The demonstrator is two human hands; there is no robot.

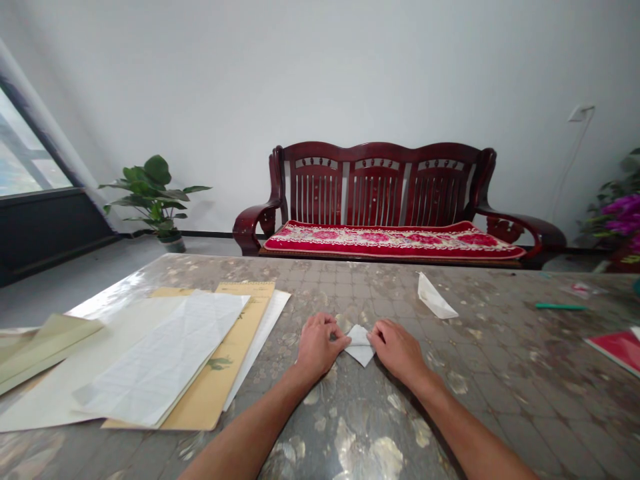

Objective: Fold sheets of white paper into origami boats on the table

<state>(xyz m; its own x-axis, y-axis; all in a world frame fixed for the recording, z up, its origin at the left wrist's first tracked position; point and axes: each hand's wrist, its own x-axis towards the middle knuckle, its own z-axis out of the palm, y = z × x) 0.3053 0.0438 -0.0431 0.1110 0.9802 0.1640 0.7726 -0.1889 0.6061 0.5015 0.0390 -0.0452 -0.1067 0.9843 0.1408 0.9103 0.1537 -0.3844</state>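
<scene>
Both hands, left (318, 347) and right (397, 349), pinch a small folded white paper (360, 344) on the glossy marbled table (500, 400); a red-cushioned wooden bench (385, 200) stands against the white wall (320, 67).

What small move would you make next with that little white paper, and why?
Probably press a fingertip along the paper's edges to sharpen the creases. The left hand and right hand hold the small white paper by its side corners. It lies on the table, already folded to a point.

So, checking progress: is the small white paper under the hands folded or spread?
Folded: the small white paper shows layered flaps ending in a point.
</scene>
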